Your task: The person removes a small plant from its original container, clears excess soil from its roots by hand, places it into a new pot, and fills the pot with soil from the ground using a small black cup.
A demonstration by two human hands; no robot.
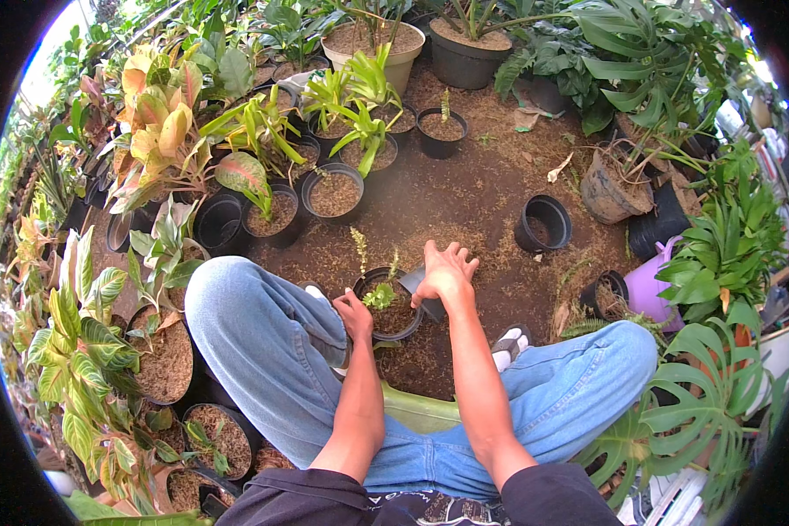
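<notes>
Between my knees stands a black plastic pot (404,327) with potting mix and a small green plant (380,296) in it. Two pale, narrow leafy stems, one of them a cutting (359,251), rise at its far rim. My left hand (355,314) grips the pot's left rim, fingers bent over the edge. At the pot's right side, my right hand (444,273) is spread palm down above a grey scoop-like piece (415,283), its fingers apart. Whether the right thumb touches that piece or the pot I cannot tell.
Brown ground with scattered potting mix surrounds the pot. An upright black pot (543,223) stands at right, near a purple pot (654,286) and a clay-smeared pot (615,187). Several potted plants line the left, among them a mix-filled pot (333,194). A large cream pot (401,62) stands beyond.
</notes>
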